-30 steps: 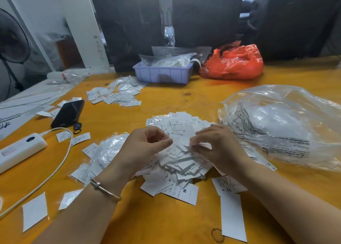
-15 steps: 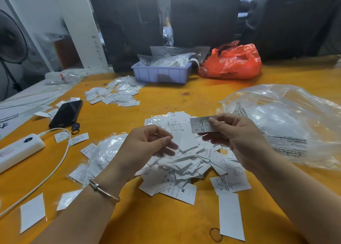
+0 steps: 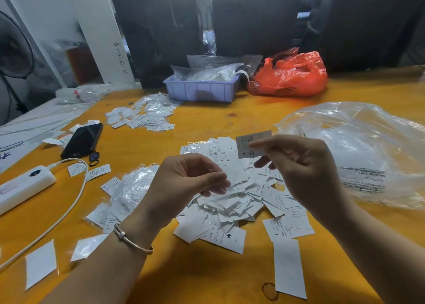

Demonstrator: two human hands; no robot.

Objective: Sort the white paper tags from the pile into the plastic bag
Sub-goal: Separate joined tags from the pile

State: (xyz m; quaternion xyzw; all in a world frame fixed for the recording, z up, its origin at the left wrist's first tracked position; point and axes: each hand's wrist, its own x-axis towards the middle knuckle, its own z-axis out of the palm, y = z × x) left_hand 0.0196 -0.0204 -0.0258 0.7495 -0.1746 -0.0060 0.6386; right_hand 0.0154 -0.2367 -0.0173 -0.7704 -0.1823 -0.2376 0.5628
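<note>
- The right hand pinches one white tag between thumb and fingers, held up above the far side of the pile of paper tags on the orange table.
- The left hand hangs over the near left of the pile, fingers curled with thumb near the forefinger; whether anything sits between them cannot be told.
- The clear plastic bag lies crumpled on the right, just beside the pile.
- To the left lie a black phone, a white power strip with its cable, and scattered loose tags.
- Far off stand a lilac tray and a red bag.
- Since a second ago the right hand has lifted from the pile, bringing the tag up and toward the bag.
</note>
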